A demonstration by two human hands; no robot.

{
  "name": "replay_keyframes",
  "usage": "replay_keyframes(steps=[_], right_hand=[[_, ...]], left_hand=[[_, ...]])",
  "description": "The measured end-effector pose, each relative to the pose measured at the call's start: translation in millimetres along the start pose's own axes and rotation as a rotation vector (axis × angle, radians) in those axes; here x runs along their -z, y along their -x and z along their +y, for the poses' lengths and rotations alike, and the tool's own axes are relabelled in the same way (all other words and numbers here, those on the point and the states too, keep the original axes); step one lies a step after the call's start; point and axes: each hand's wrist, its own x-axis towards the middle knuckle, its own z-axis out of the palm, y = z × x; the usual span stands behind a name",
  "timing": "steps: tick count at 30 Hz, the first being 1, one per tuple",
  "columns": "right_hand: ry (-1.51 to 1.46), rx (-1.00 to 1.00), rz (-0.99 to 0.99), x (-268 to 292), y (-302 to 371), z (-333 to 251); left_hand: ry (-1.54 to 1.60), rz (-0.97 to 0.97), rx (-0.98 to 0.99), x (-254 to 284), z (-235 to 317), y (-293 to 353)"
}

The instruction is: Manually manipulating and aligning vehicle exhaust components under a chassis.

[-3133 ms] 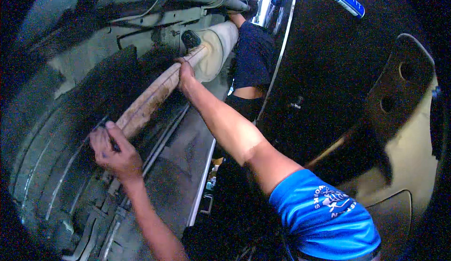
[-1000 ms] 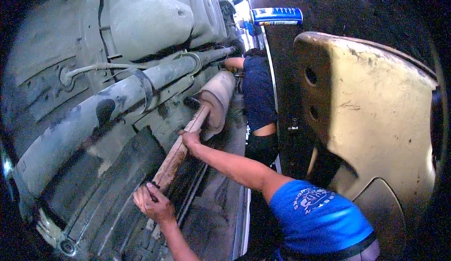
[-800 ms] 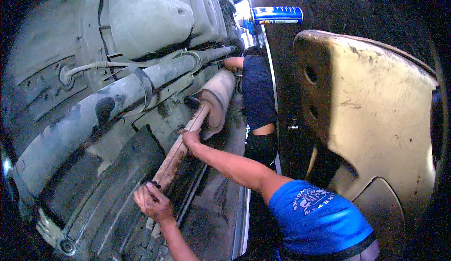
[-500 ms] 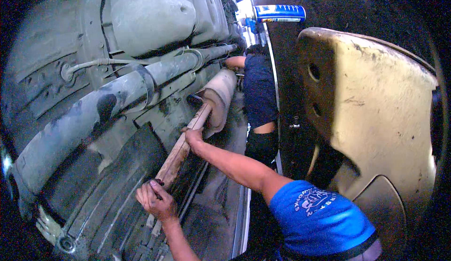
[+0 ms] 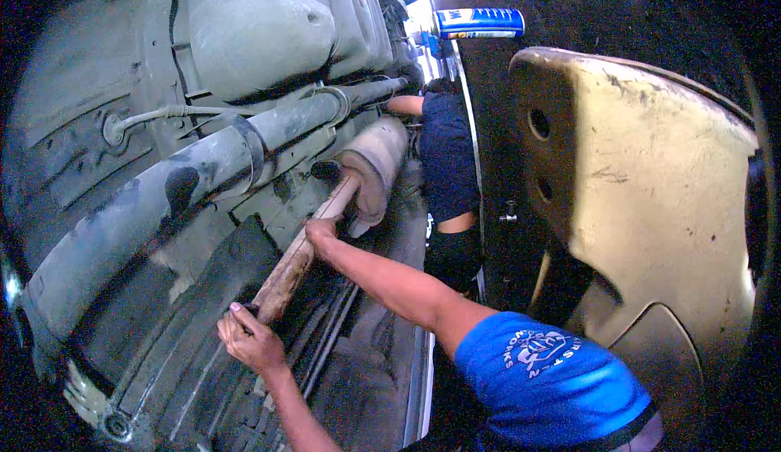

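Observation:
A long, rusty exhaust pipe (image 5: 286, 277) runs diagonally beneath a car, joined at its far end to a muffler (image 5: 378, 159). My right hand (image 5: 320, 232) is wrapped around the pipe between its middle and the muffler. At the pipe's near end, my left hand (image 5: 250, 340) is closed with fingers curled and thumb on top; a small dark part shows beside the thumb. Its exact hold there is partly hidden. Beyond the muffler, a person in a dark shirt (image 5: 447, 155) reaches an arm up toward the underbody.
The car's grey underbody (image 5: 260, 21) and a thick grey tube (image 5: 154, 200) fill the left side. On the right is a worn, cream-coloured panel (image 5: 651, 159) with holes. A blue spray can (image 5: 480, 23) lies sideways in view near the top.
Both my hands have shifted left together, and the exhaust pipe's near end has swung left with them. The view has moved slightly. The other person's arm stays raised.

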Motion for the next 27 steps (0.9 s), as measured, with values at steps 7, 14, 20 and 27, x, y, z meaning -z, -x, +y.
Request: replay_keyframes(steps=[7, 14, 20, 27], right_hand=[[-0.217, -0.051, 0.084, 5, -35, 15], [-0.147, -0.112, 0.173, 15, -22, -5], [-0.233, -0.051, 0.106, 21, -31, -1], [-0.189, -0.160, 0.125, -2, -16, -2]], left_hand=[[-0.026, -0.149, 0.114, -16, 0, 12], [0.007, -0.102, 0.015, -22, -3, 12], [0.010, -0.089, -0.070, -19, 7, 8], [-0.230, -0.138, -0.290, -9, 5, -5]])
